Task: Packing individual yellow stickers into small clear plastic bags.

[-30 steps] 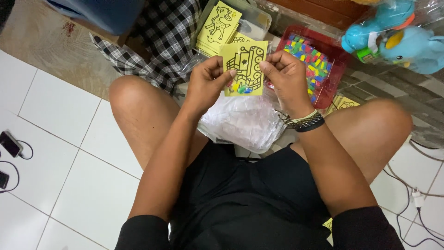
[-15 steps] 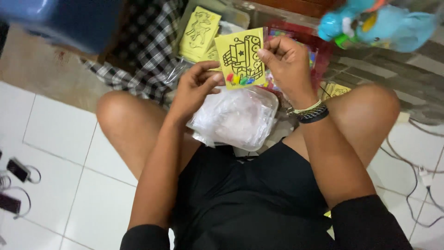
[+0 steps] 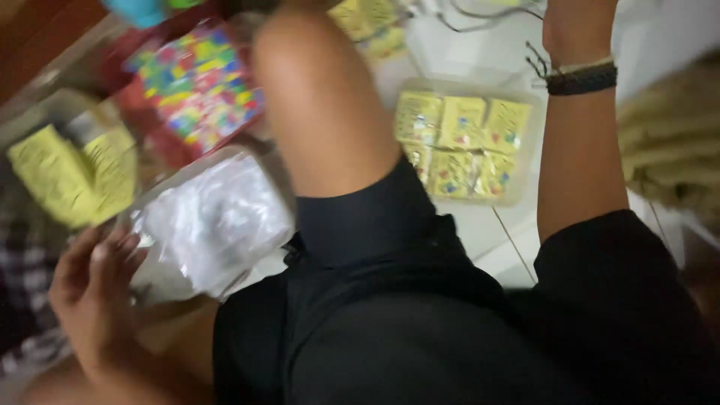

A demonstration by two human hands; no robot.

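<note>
Two hands show: your left hand lies with fingers loosely curled against the clear bag of white stuff on your lap. Your right hand reaches past the clear tray of yellow packets (fingers cut off at the frame's top edge, so their grip cannot be told).

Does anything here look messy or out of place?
Nothing looks spilled or broken. The yellow packets lie neatly in their clear tray; the left hand touches a clear bag. The picture is blurred, so small faults could hide.
</note>
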